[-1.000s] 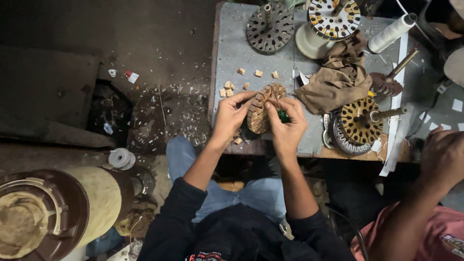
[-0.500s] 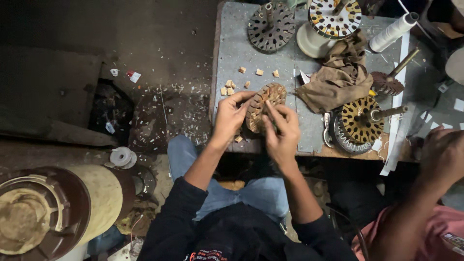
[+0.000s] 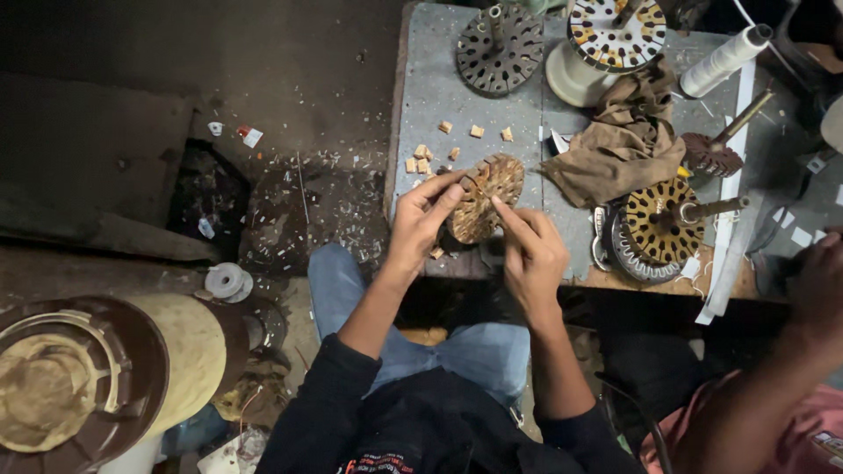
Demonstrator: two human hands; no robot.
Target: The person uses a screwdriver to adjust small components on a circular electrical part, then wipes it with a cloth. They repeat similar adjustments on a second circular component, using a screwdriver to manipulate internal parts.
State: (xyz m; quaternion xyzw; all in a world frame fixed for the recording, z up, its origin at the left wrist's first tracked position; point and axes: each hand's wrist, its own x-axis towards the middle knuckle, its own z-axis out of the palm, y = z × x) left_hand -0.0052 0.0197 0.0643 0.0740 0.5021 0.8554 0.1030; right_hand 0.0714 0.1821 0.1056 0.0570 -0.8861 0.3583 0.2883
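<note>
A round slotted motor core (image 3: 485, 198), brownish with paper pieces in its slots, is tilted above the near edge of the grey bench (image 3: 435, 96). My left hand (image 3: 420, 219) grips its left rim between thumb and fingers. My right hand (image 3: 530, 253) reaches in from the right, its index finger pressing on the core's lower face. Several small tan paper pieces (image 3: 423, 158) lie on the bench just behind my left hand.
More slotted cores stand on the bench: a dark one (image 3: 501, 48), a wound one on a white base (image 3: 615, 33) and a yellow one on a shaft (image 3: 660, 221). A brown rag (image 3: 625, 145) and white thread spool (image 3: 725, 60) lie right. Another person's arm (image 3: 790, 351) is at lower right.
My right hand has shifted from gripping the core's right side to pressing a finger on its face. The core has tilted a little. A green object seen earlier is hidden now.
</note>
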